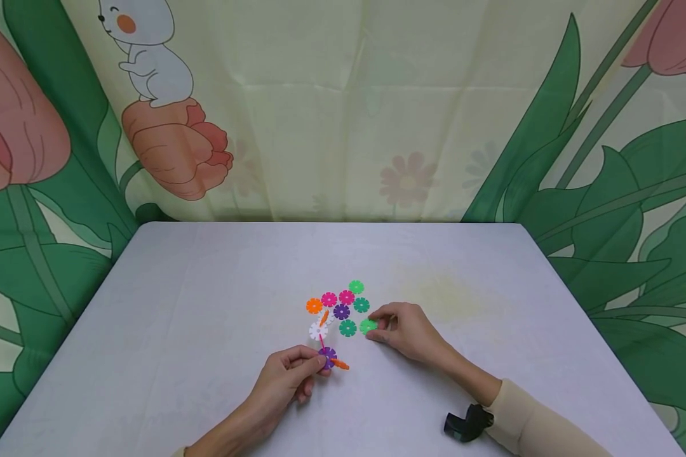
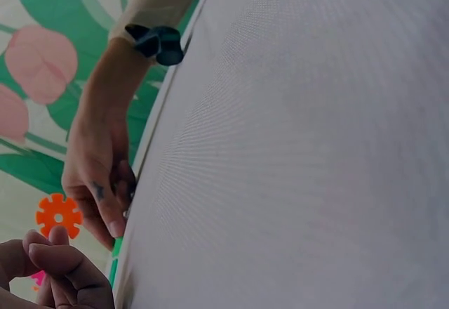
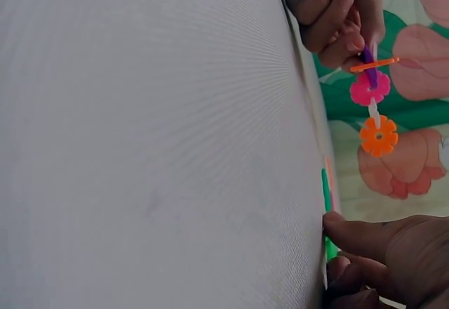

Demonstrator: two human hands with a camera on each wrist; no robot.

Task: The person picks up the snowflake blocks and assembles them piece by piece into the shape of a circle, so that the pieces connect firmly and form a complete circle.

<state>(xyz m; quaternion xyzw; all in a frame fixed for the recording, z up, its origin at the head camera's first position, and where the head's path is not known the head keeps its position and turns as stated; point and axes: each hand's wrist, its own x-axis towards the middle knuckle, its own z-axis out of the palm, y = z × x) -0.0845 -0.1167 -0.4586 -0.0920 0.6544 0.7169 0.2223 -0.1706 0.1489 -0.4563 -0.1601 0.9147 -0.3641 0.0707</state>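
The left hand [image 1: 288,373] pinches the purple disc [image 1: 329,352] of a joined chain [image 3: 361,90], whose white disc [image 1: 317,332] lies toward eleven o'clock. Toward two o'clock, the right hand [image 1: 404,329] grips a light green disc [image 1: 368,326] at the table [image 1: 206,317], loose discs [image 1: 345,310] at its ten o'clock.

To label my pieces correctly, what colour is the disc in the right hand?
The disc is bright green; the head view shows it best.

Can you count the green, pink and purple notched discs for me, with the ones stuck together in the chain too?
Light green discs: 2
Dark green discs: 2
Pink discs: 3
Purple discs: 2
Total: 9
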